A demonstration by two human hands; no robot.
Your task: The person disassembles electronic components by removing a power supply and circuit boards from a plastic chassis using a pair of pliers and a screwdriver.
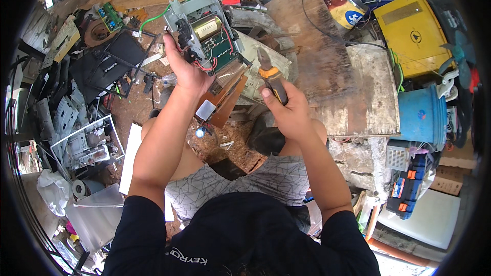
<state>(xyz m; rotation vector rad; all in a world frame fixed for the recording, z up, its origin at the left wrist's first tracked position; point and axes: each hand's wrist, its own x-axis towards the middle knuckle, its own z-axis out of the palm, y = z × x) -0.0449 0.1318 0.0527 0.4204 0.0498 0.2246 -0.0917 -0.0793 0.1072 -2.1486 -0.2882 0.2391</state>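
Note:
My left hand grips the lower left side of an electronic assembly, holding it up and tilted. The assembly has a grey metal and plastic frame, a gold cylindrical part, a green circuit board and thin red wires. A green wire trails from its top to the left. In my right hand is a pair of pliers with yellow and black handles, wrapped by my fingers. The plier jaws point up, to the right of the assembly and apart from it.
A worn wooden board lies ahead on the right. Beyond it are a yellow case and a blue bucket. Scrap electronics and black panels crowd the left floor, near a white metal frame. Wood and a small light are below my hands.

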